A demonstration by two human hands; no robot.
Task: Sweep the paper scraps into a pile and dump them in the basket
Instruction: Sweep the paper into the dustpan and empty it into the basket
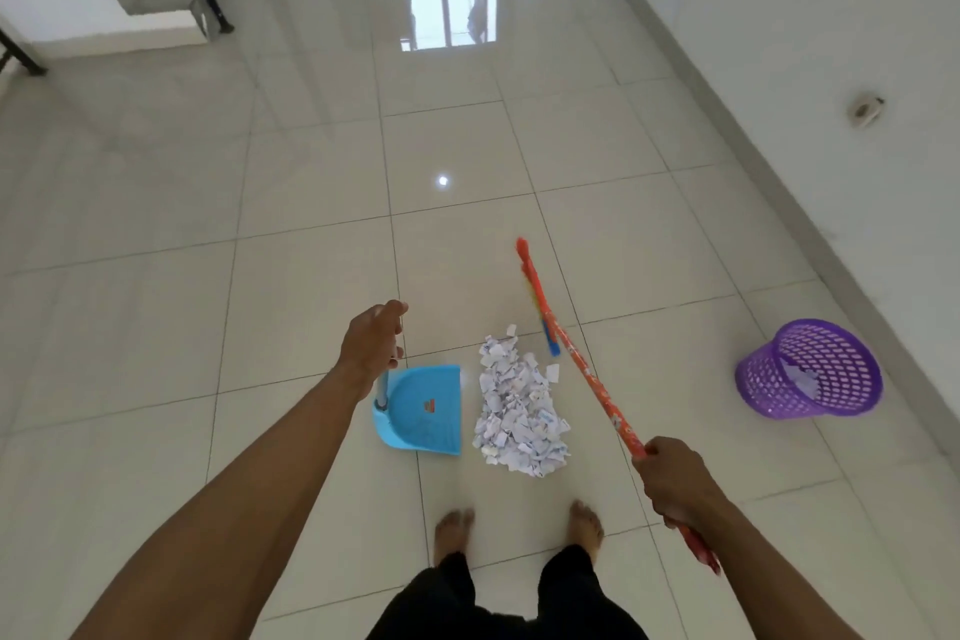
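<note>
while the left hand point(371, 345) grips the dustpan point(423, 413) and the right hand point(675, 483) the broom point(587, 369), a hard stroke could scatter the paper scraps point(519, 413) past it.

text: none legible | dustpan point(415, 426) sticker point(429, 405), paper scraps point(517, 418) print: too small

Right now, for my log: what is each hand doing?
Left hand: grips the dustpan handle.
Right hand: grips the broom handle.

White paper scraps point(519, 410) piled beside blue dustpan point(421, 410); purple basket point(808, 369) well apart.
</note>
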